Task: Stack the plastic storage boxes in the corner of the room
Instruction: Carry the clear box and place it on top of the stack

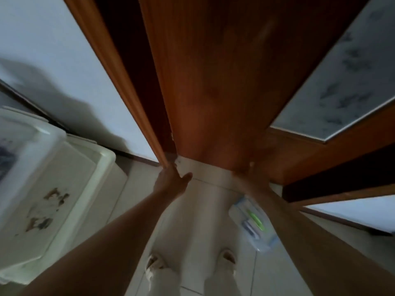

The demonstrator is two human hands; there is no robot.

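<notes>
Both hands reach low toward the far wooden door point(213, 82), the left hand point(171, 180) released, the blurred right hand point(250, 178) unreadable, while the plastic storage boxes point(42, 178) sit stacked at left; fetching another box likely comes next.

Dim, motion-blurred wide-angle view; edges bend, a shadow darkens the wall point(53, 67).

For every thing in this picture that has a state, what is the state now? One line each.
left hand: open, empty, near the door frame's foot
right hand: blurred, at the door's bottom edge
wooden door: ajar
big storage boxes: lids on, stacked
small clear box: on floor, holds items
</notes>
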